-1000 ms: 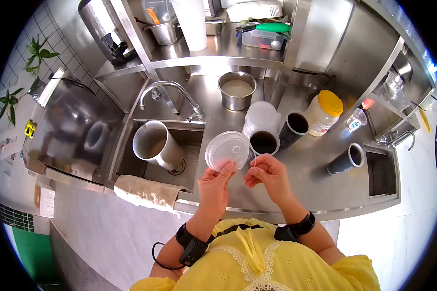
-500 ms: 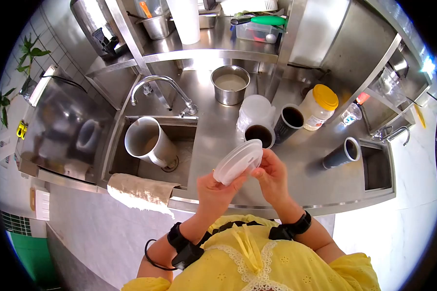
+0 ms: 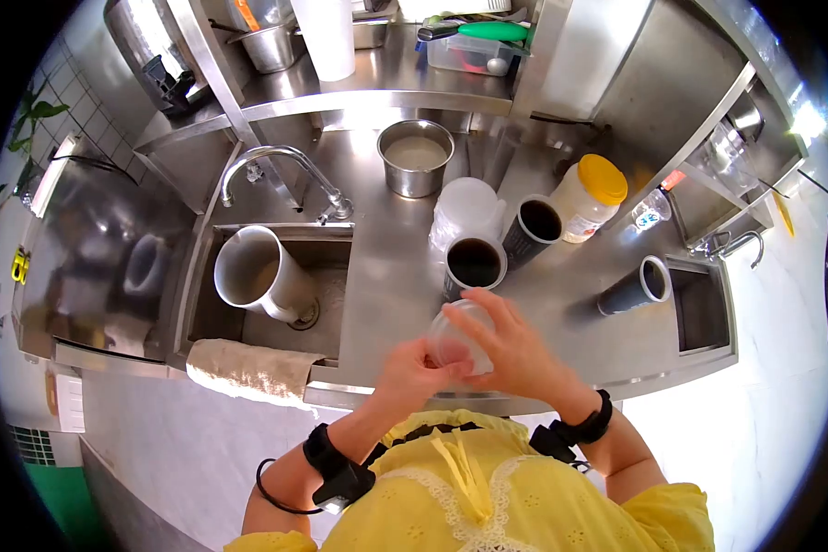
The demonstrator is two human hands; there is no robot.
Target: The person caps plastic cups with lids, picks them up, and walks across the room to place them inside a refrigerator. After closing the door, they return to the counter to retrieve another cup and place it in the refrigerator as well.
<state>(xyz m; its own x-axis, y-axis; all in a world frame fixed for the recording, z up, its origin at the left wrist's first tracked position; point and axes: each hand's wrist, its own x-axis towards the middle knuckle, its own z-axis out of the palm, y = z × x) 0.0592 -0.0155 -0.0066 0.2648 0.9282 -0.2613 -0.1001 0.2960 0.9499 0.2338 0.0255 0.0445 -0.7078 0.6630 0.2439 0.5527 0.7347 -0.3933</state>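
A translucent white plastic lid [image 3: 447, 342] is between my two hands, just in front of the nearest cup. My left hand [image 3: 405, 375] pinches its left edge between thumb and fingers. Across its right side lies my right hand [image 3: 520, 357], fingers over the top and thumb below, gripping it. Right beyond my fingers stands a dark cup [image 3: 475, 265] of dark liquid, without a lid. Another dark cup [image 3: 532, 232], also filled and uncovered, is behind it to the right. A stack of white lids [image 3: 467, 210] in plastic wrap sits behind the nearest cup.
Left is a sink [image 3: 336, 317] holding a big white pitcher [image 3: 290, 285] under a faucet [image 3: 294, 156]; a towel [image 3: 248, 370] hangs over its front edge. Behind stands a metal pot [image 3: 416, 170]. To the right are a yellow-capped jar [image 3: 591, 198], a third dark cup [image 3: 633, 287] and a small sink [image 3: 699, 308].
The lid has come down and toward my body from a tilted position before the nearest cup. My right hand has shifted from its edge to over it. The camera view has moved slightly.
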